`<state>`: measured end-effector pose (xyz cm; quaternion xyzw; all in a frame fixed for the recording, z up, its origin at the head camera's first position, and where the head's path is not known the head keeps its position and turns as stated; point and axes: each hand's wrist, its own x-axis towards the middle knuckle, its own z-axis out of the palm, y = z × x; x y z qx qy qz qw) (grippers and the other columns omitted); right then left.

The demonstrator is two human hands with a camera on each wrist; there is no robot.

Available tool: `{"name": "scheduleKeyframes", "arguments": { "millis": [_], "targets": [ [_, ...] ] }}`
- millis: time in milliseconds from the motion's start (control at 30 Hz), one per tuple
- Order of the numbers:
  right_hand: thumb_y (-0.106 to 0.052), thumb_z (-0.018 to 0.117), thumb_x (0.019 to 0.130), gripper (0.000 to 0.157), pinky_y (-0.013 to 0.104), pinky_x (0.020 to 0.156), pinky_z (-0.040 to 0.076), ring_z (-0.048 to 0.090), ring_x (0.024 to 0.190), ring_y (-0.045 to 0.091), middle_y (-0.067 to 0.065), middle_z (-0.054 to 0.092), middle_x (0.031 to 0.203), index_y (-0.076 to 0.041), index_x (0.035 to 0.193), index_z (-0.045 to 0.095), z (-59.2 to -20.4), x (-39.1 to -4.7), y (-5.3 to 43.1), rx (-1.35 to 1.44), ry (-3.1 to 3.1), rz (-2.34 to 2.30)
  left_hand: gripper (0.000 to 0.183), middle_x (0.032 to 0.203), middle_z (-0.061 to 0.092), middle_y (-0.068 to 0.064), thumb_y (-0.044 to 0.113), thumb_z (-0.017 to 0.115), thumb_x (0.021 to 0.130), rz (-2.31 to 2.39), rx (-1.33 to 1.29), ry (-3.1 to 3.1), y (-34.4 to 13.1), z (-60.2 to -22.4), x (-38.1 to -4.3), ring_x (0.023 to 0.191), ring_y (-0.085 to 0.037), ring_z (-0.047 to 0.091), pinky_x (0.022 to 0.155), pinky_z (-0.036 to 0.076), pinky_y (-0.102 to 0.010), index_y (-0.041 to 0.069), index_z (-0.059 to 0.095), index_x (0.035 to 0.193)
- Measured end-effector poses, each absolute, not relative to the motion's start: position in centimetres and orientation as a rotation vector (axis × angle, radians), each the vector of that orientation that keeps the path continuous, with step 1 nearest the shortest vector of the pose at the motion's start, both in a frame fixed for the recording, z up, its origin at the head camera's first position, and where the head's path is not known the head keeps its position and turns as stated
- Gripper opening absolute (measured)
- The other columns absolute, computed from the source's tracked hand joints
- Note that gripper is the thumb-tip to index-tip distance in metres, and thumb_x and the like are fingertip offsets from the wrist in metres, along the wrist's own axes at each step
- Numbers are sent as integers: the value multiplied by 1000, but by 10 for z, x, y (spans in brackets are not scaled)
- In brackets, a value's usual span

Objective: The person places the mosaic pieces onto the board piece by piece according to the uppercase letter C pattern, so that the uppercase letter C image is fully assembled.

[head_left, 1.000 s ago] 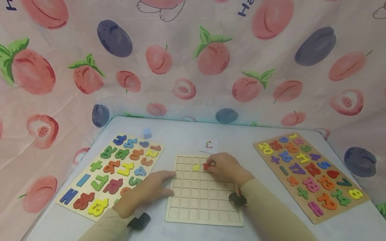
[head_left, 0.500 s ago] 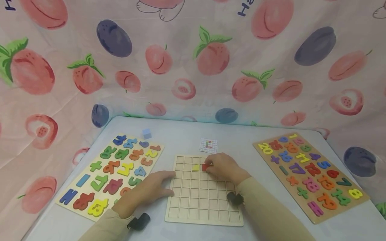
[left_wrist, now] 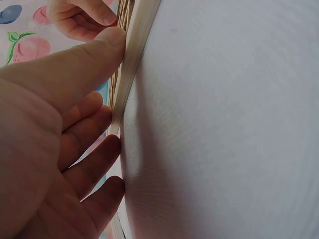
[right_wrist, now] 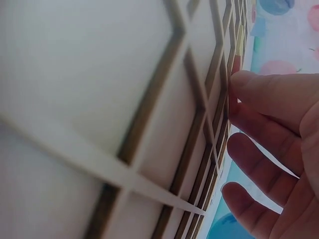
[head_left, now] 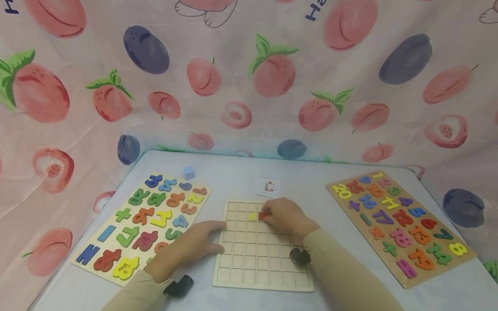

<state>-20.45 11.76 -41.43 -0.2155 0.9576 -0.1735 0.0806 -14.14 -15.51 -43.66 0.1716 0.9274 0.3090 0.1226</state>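
Observation:
A wooden grid board [head_left: 249, 261] lies flat on the table in the head view. Near its far side a small yellow tile [head_left: 252, 216] sits in one cell. Just right of it is a red tile [head_left: 262, 216], pinched between thumb and index finger of my right hand [head_left: 289, 217]; the hand covers part of it. The red tile also shows in the right wrist view, low against the grid. My left hand [head_left: 198, 242] rests by the board's left side, fingers extended and thumb tip at its edge [left_wrist: 137, 47] in the left wrist view.
A small card [head_left: 269, 188] with a coloured pattern on a grid lies beyond the board. Number puzzle boards stand to the left [head_left: 113, 233] and right [head_left: 389, 255]. A pale blue cube [head_left: 189, 172] is at the back left, before a fruit-print cloth [head_left: 249, 142].
My right hand has shifted slightly left with the red tile, bringing it up beside the yellow tile. The left hand has stayed in place.

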Motion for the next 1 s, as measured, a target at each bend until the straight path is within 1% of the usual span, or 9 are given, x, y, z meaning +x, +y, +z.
{"name": "scheduleKeyframes", "arguments": {
  "millis": [367, 500, 567, 633, 767, 867, 1000],
  "targets": [
    [-17, 73, 91, 17, 41, 90, 53, 66, 99, 22, -2, 73, 101, -12, 108, 74, -415, -206, 116, -663, 2854, -493, 58, 141, 57, -6, 22, 81, 85, 892, 491, 2712, -154, -435, -141, 137, -30, 46, 113, 36, -49, 12, 59, 138],
    [-17, 73, 91, 20, 41, 93, 53, 65, 100, 22, -1, 72, 102, -12, 110, 74, -415, -207, 115, -645, 2849, -496, 59, 141, 57, -6, 22, 81, 85, 897, 501, 2711, -154, -436, -142, 137, -30, 46, 113, 36, -49, 11, 59, 139],
    [-16, 73, 91, 24, 42, 96, 52, 65, 105, 23, 1, 73, 106, -11, 114, 73, -415, -206, 116, -637, 2845, -510, 59, 141, 57, -6, 22, 81, 85, 899, 507, 2710, -155, -437, -143, 137, -30, 46, 113, 36, -49, 11, 59, 139],
    [-16, 72, 90, 30, 43, 101, 49, 63, 114, 26, 3, 72, 113, -10, 119, 71, -415, -206, 118, -613, 2841, -529, 59, 141, 57, -6, 22, 81, 85, 899, 507, 2709, -155, -438, -143, 137, -30, 46, 113, 37, -49, 11, 59, 139],
    [-16, 67, 91, 38, 46, 108, 43, 55, 128, 30, 7, 68, 126, -9, 128, 67, -414, -206, 127, -585, 2847, -551, 59, 141, 58, -6, 22, 81, 85, 903, 498, 2703, -154, -438, -142, 137, -30, 46, 113, 36, -49, 11, 60, 138],
    [-17, 64, 93, 38, 47, 106, 45, 59, 122, 30, 9, 66, 128, -10, 130, 66, -410, -206, 137, -545, 2853, -593, 58, 141, 58, -6, 23, 81, 85, 898, 495, 2703, -154, -437, -141, 136, -30, 46, 113, 36, -49, 12, 60, 138],
    [-19, 63, 94, 41, 47, 99, 49, 62, 109, 26, 9, 64, 129, -9, 134, 63, -404, -206, 150, -459, 2852, -667, 58, 141, 58, -6, 23, 81, 85, 887, 498, 2715, -154, -437, -141, 136, -30, 46, 113, 36, -49, 12, 60, 138]
  ]
}}
